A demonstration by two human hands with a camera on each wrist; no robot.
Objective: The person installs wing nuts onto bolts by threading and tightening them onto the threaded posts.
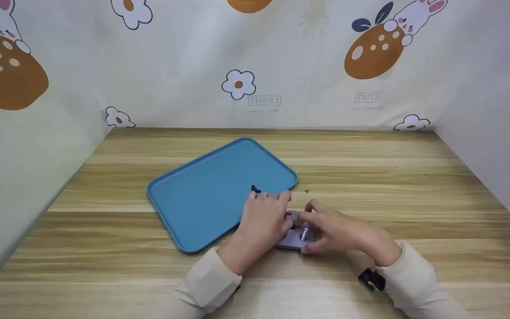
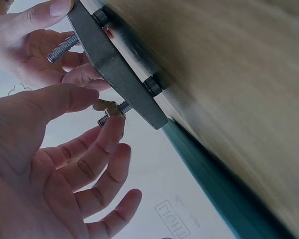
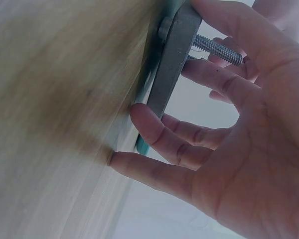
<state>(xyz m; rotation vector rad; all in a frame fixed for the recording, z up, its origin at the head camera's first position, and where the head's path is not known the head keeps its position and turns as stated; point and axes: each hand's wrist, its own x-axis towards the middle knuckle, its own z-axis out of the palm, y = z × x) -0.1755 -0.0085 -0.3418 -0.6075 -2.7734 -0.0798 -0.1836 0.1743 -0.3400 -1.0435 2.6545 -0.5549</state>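
Note:
A grey metal plate (image 1: pixel 291 241) sits low over the table, just off the near right side of the blue tray. Two threaded bolts pass through it, their black heads (image 2: pixel 152 85) on the table side. One bolt (image 2: pixel 62 47) stands bare. On the other, my left hand (image 1: pixel 266 215) pinches a brass-coloured nut (image 2: pixel 107 106) between thumb and index finger, its remaining fingers loosely bent. My right hand (image 1: pixel 334 228) holds the plate by its edges with thumb and fingers; a lower fingertip reaches the tabletop in the right wrist view.
The blue tray (image 1: pixel 210 190) lies at an angle left of the hands. A small black piece (image 1: pixel 255 189) shows on it, just beyond my left knuckles. A patterned curtain (image 1: pixel 184 66) closes off the back and sides of the wooden table (image 1: pixel 392 177).

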